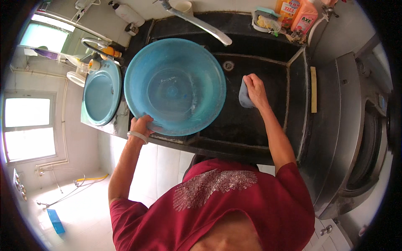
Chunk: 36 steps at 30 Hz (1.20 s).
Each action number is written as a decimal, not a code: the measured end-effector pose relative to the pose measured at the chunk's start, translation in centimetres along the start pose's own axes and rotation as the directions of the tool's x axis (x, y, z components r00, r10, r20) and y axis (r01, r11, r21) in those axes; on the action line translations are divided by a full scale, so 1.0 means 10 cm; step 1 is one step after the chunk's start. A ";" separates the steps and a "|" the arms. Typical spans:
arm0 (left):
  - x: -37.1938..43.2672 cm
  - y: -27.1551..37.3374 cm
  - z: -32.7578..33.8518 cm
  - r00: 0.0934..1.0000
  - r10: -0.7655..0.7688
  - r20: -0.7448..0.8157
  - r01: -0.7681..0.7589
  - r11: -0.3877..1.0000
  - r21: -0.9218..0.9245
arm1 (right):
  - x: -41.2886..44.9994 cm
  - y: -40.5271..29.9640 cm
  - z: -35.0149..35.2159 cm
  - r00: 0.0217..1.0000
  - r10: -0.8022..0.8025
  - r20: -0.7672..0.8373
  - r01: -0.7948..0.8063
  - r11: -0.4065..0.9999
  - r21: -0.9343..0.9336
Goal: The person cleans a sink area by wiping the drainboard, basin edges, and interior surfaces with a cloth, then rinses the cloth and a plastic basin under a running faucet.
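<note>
A large blue plastic basin (pixel 171 89) rests over the left part of a black stone sink (pixel 251 125), tilted somewhat, with its open side facing me. My left hand (pixel 141 124), a pale bangle (pixel 138 137) on its wrist, grips the basin's near-left rim with the thumb inside. My right hand (pixel 256 89) is over the sink floor, to the right of the basin. In it is a flat grey-blue pad (pixel 246 98), whether cloth or sponge I cannot tell; the fingers hide part of it.
A metal faucet spout (pixel 204 26) reaches over the sink, above the drain (pixel 228 65). Orange detergent bottles (pixel 304 18) and a small tray (pixel 265 23) stand at the back right. Left is a teal washbasin (pixel 103 92); right, a grey washing machine (pixel 342 125).
</note>
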<state>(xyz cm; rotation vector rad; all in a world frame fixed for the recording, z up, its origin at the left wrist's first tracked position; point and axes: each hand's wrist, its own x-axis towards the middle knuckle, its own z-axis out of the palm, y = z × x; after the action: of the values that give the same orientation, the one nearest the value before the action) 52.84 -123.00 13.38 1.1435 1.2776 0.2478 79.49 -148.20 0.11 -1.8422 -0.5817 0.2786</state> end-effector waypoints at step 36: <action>-1.27 0.09 0.03 0.232 0.801 0.551 -0.849 -0.110 0.517 | -0.94 0.48 0.72 0.748 0.487 0.451 -0.660 0.476 0.581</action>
<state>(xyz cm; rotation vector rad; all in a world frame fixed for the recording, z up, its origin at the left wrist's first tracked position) 49.10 -131.68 21.93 2.7097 0.2553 0.6418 69.43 -148.41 -7.73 -1.1530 0.0789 1.0478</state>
